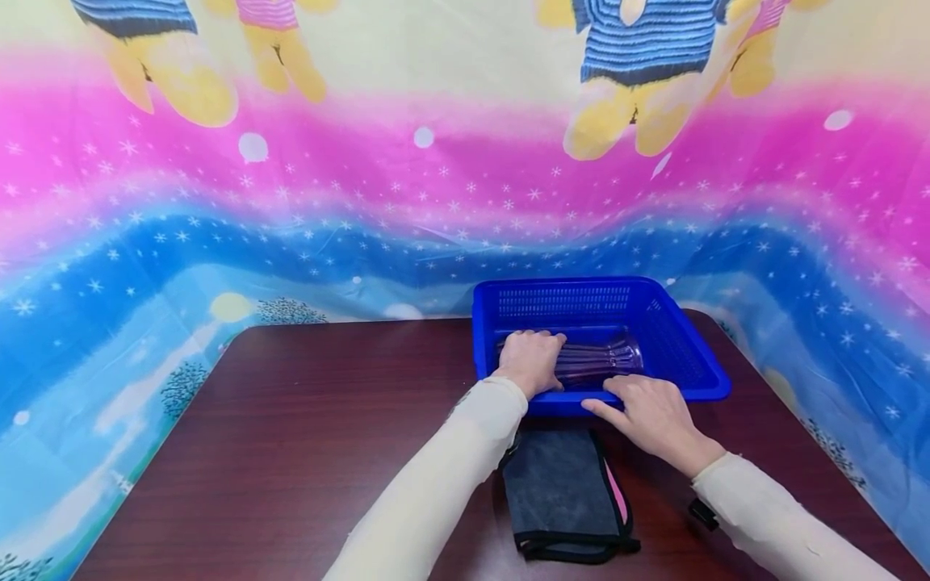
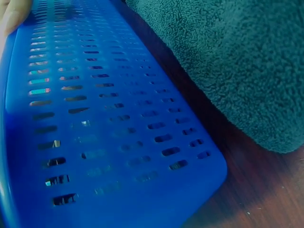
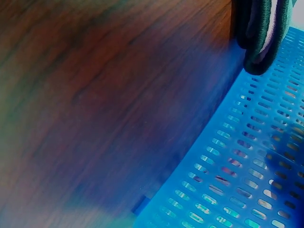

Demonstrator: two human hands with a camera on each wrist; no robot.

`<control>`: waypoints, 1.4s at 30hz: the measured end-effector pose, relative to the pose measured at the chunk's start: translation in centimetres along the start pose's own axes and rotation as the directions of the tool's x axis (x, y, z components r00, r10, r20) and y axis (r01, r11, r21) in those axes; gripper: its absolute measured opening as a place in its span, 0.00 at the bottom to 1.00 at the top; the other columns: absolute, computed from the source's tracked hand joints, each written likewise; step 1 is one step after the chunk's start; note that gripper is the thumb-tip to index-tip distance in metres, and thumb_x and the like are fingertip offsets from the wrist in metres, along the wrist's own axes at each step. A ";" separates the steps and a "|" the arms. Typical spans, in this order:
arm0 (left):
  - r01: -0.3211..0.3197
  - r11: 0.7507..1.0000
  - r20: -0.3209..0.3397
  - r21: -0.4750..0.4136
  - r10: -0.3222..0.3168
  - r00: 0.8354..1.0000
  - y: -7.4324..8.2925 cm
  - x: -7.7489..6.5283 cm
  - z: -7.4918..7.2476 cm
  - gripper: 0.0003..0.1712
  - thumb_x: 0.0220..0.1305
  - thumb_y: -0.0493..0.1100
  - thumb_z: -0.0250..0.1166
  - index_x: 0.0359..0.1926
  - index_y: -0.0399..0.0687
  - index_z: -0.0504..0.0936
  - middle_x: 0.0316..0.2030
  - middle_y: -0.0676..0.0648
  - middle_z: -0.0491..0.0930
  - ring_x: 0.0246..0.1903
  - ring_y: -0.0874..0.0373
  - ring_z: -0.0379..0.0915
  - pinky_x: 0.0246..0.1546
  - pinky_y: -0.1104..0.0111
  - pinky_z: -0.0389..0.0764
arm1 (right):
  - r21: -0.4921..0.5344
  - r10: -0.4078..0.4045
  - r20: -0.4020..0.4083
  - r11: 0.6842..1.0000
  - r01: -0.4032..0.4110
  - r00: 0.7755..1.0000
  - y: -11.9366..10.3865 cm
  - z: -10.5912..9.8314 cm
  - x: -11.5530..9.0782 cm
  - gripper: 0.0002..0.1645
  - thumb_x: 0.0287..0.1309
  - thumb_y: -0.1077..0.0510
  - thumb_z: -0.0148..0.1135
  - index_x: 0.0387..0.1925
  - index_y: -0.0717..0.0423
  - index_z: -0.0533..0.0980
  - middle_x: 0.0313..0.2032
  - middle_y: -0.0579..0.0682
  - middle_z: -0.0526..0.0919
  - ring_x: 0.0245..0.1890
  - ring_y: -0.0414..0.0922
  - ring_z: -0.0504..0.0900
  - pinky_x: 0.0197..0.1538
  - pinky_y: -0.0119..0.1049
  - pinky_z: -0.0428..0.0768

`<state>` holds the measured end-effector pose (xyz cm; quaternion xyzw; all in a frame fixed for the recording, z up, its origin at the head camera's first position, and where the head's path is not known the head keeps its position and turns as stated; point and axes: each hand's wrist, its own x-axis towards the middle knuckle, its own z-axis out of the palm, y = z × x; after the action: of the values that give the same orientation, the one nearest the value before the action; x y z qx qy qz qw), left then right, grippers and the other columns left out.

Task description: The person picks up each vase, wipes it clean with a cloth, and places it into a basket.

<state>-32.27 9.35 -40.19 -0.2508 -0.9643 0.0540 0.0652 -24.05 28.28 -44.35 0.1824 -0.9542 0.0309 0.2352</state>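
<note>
A blue plastic basket (image 1: 676,343) with slotted walls stands toward the back right of the table. Inside it lies a clear, purplish ribbed glass vase (image 1: 596,359) on its side, its flared end to the right. My left hand (image 1: 529,359) grips the vase's left end from above, the thumb on the near side, hiding that part. Over the basket's front rim my right hand (image 1: 650,411) hooks its fingers, with the thumb along the outside; those fingertips are hidden. In the left wrist view, a bit of a finger (image 2: 15,15) shows at the basket's rim.
A folded dark grey terry cloth (image 1: 563,484) with black edging and a pink inside lies just in front of the basket, under my forearms. The dark brown wooden table (image 1: 312,428) extends to the left. A printed curtain (image 1: 407,194) hangs behind the table's back edge.
</note>
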 end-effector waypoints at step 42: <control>-0.012 0.994 0.032 -0.107 0.016 0.999 -0.8 -0.5 0.0 0.47 0.54 0.71 0.70 0.73 0.67 0.68 0.68 0.58 0.75 0.69 0.57 0.69 0.74 0.58 0.66 | 0.000 -0.002 0.010 1.000 0.002 1.000 -0.1 -0.1 0.1 0.29 0.60 0.34 0.64 0.41 0.54 0.87 0.37 0.54 0.91 0.28 0.49 0.86 0.23 0.36 0.79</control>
<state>-32.23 8.37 -40.12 -0.2597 -0.9650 0.0067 0.0356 -24.02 28.18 -44.23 0.1833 -0.9551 0.0296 0.2307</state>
